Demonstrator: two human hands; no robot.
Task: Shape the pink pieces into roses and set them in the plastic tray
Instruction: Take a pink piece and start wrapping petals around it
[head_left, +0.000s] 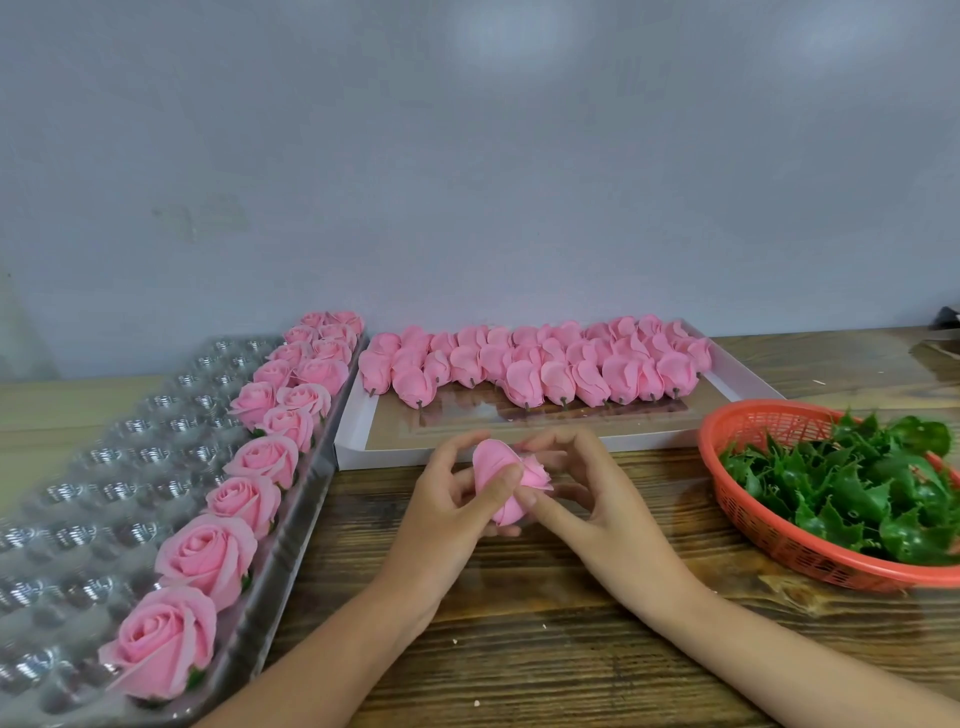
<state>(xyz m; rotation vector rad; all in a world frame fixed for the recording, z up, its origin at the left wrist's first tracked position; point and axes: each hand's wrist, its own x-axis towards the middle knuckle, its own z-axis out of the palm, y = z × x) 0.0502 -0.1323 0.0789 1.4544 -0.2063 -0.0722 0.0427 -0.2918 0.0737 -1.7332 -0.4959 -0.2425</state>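
Observation:
A pink piece (497, 464) with folded petals is held above the wooden table at centre. My left hand (457, 506) grips it from the left, thumb across its front. My right hand (582, 488) pinches its petals from the right with curled fingers. The clear plastic tray (88, 499) lies at the left, with several finished pink roses (208, 553) standing in its right-hand rows. Behind my hands, a white flat box (727, 395) holds several unshaped pink pieces (524, 358) lying in rows.
An orange plastic basket (748, 519) full of green leaf parts (852, 488) sits at the right. The wooden table (545, 623) runs to a grey wall behind. A dark object (948, 317) shows at the far right edge.

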